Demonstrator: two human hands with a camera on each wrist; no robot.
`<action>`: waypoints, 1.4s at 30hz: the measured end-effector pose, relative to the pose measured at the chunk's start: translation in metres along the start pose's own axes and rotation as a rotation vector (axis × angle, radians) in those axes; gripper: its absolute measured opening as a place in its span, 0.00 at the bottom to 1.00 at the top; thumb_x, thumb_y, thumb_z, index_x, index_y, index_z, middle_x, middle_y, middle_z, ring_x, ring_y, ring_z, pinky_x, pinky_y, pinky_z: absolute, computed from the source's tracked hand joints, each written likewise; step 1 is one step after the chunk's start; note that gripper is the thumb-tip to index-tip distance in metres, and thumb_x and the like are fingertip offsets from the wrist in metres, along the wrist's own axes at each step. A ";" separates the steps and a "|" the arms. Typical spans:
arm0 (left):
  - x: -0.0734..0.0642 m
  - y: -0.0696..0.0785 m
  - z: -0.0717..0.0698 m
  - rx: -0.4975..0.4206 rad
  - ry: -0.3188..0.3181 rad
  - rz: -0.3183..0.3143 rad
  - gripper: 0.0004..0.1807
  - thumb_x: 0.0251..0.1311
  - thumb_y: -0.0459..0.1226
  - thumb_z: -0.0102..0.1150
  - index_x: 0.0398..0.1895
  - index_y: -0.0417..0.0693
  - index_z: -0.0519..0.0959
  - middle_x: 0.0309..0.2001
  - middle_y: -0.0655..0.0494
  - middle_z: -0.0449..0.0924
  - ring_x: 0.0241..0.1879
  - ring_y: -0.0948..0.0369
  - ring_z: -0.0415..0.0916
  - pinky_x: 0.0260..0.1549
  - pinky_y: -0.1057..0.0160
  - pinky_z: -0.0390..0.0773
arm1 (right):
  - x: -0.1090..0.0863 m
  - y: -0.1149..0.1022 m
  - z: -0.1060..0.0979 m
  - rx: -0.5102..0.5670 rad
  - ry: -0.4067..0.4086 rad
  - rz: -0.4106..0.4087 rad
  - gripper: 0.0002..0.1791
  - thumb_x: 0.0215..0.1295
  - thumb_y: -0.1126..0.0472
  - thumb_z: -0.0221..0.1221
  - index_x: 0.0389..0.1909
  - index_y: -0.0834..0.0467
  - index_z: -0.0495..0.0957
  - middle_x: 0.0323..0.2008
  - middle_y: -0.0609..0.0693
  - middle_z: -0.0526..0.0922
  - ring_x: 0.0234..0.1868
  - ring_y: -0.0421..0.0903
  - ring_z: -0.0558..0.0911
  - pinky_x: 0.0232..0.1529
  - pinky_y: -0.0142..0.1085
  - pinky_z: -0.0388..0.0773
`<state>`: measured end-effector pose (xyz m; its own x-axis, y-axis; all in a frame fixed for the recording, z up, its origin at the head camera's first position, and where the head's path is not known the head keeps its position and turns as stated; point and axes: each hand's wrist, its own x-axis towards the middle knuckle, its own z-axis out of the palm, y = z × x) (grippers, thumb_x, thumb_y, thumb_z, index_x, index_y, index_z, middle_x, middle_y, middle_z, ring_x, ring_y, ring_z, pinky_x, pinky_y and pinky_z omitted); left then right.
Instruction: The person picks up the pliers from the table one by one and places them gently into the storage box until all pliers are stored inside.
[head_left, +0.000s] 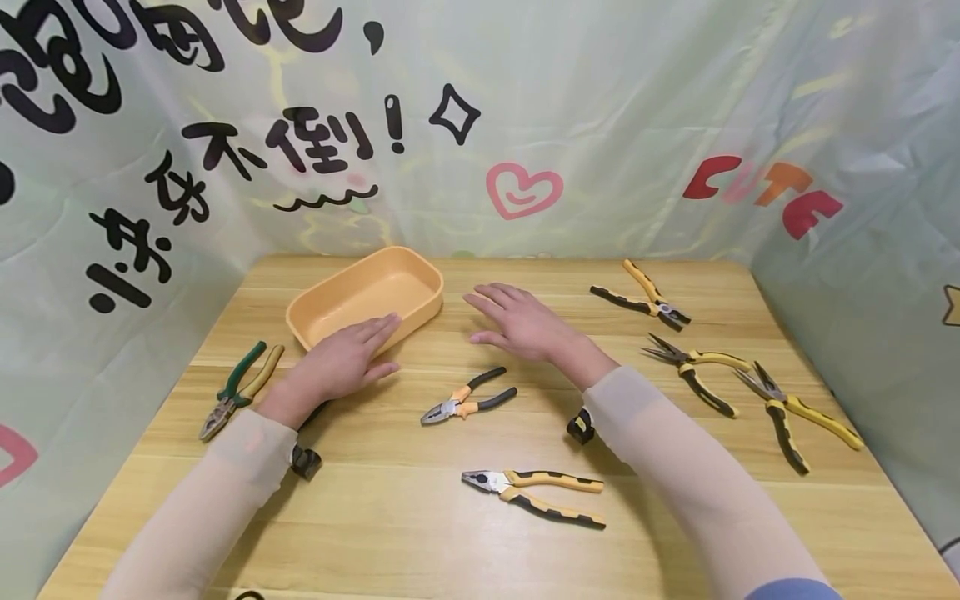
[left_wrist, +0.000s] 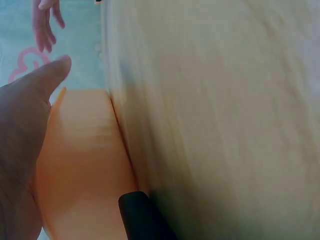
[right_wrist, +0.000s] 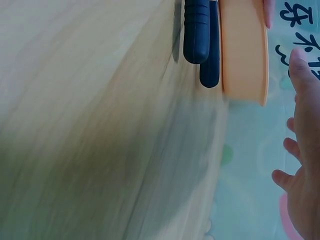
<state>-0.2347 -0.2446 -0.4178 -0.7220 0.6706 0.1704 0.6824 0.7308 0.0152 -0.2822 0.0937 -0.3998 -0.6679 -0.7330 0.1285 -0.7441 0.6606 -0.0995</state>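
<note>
An orange plastic box [head_left: 360,296] stands at the back left of the table; its side wall [left_wrist: 85,165] shows in the left wrist view. Over its near rim lies my left hand [head_left: 341,358], fingers stretched out; whether it touches the rim, I cannot tell. Clear of the box on the right, my right hand [head_left: 525,325] hovers with spread fingers and holds nothing. Small pliers with orange and black handles [head_left: 461,404] lie between the hands. Partly hidden under the left wrist is a dark handle [left_wrist: 140,212]. Nearer me lie yellow-and-black combination pliers [head_left: 540,492].
Pliers with green and yellow handles [head_left: 238,392] lie at the left. On the right are spread-handled pliers [head_left: 652,304], long-nose pliers [head_left: 693,362] and another yellow-and-black pair [head_left: 780,404]. A printed curtain [head_left: 600,108] encloses the wooden table [head_left: 390,533] behind and at the sides.
</note>
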 end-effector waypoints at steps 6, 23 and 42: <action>-0.001 0.005 0.001 -0.009 -0.016 0.035 0.44 0.68 0.58 0.51 0.76 0.41 0.53 0.73 0.43 0.58 0.69 0.47 0.60 0.67 0.47 0.60 | 0.005 -0.002 0.003 -0.028 -0.008 -0.019 0.43 0.70 0.30 0.38 0.78 0.50 0.48 0.77 0.55 0.50 0.75 0.56 0.50 0.73 0.53 0.48; -0.004 0.012 0.001 0.032 0.015 0.097 0.39 0.71 0.59 0.43 0.76 0.45 0.56 0.73 0.48 0.59 0.69 0.48 0.60 0.66 0.47 0.61 | 0.023 -0.011 0.014 -0.025 -0.024 -0.088 0.39 0.74 0.34 0.39 0.78 0.50 0.50 0.76 0.56 0.53 0.75 0.55 0.51 0.73 0.51 0.47; -0.031 0.005 -0.008 0.097 0.073 0.122 0.26 0.75 0.38 0.44 0.74 0.45 0.62 0.70 0.47 0.65 0.66 0.46 0.65 0.64 0.48 0.65 | 0.023 -0.011 0.016 -0.054 -0.053 -0.102 0.36 0.75 0.36 0.38 0.76 0.51 0.56 0.74 0.56 0.58 0.75 0.53 0.53 0.72 0.53 0.51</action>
<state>-0.2079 -0.2631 -0.4152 -0.6221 0.7464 0.2365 0.7473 0.6561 -0.1050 -0.2901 0.0671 -0.4115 -0.5893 -0.8037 0.0827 -0.8077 0.5886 -0.0353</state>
